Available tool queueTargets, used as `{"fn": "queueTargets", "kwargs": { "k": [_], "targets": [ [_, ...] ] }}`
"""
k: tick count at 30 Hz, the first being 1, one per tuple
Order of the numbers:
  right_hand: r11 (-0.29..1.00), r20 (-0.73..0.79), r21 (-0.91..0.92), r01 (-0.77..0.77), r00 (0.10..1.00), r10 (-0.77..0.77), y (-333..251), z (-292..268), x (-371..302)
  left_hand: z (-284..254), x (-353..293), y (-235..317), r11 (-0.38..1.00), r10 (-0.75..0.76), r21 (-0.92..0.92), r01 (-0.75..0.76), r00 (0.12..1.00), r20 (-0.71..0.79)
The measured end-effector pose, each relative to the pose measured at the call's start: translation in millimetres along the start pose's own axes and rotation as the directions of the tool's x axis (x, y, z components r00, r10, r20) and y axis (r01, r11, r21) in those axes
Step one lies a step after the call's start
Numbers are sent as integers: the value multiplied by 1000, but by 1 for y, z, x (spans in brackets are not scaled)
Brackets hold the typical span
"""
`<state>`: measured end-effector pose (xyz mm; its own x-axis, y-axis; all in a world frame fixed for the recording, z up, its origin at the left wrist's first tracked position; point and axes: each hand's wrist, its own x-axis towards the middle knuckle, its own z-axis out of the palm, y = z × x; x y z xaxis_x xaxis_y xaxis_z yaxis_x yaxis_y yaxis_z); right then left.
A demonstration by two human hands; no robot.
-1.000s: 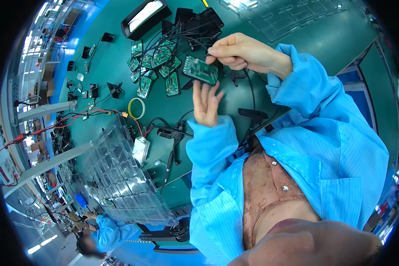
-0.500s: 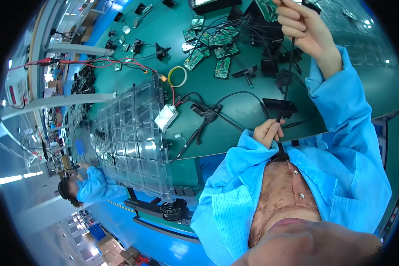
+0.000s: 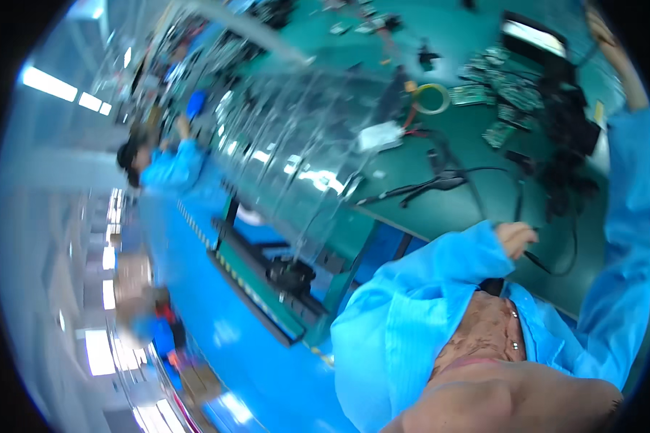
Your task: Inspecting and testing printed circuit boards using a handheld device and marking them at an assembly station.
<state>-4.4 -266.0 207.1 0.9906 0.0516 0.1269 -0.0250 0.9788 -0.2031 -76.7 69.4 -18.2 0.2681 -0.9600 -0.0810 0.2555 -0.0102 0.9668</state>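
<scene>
Clear tray [image 3: 267, 137]: at 10 from left hand [image 3: 516, 238], between it and co-worker [image 3: 172, 169]
Tape roll [image 3: 432, 111]: at 11
Circuit boards [image 3: 516, 92]: heaped at 12
Left fingers: curled beside black cable [image 3: 520, 198]; grip blurred
Right hand [image 3: 605, 36]: rim, 2 o'clock; fingers' opening, hold untellable
Tabletop [image 3: 412, 155]: green
Floor [image 3: 267, 382]: blue, 8 o'clock

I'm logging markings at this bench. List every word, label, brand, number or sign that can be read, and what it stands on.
None can be read.
Green rectangular circuit boards: too small and blurred to read any marking.
White rectangular box with red wires: blurred, no legible text.
Yellow-rimmed round ring: no legible text.
Clear plastic compartment tray: glare and blur, no legible text.
</scene>
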Motion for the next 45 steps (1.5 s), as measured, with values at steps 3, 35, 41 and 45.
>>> {"fn": "queueTargets", "kwargs": {
  "k": [3, 35, 41, 45],
  "targets": [
    [971, 4, -239, -26, 1000, 28, 3, -20, 48, 4, 51, -21, 386, 723, 548, -742, 612, 321],
    [369, -146, -926, 72, 836, -529, 177, 76, 230, -11, 89, -48, 969, -122, -137, 203, 885, 450],
    [416, -178, -908, 46, 858, -482, 142, 38, 236, -6, 89, -46, 969, -108, -154, 195, 889, 444],
    [447, -190, -894, 29, 879, -437, 116, 9, 245, -2, 90, -52, 959, -50, -236, 158, 912, 408]
  ]
}}
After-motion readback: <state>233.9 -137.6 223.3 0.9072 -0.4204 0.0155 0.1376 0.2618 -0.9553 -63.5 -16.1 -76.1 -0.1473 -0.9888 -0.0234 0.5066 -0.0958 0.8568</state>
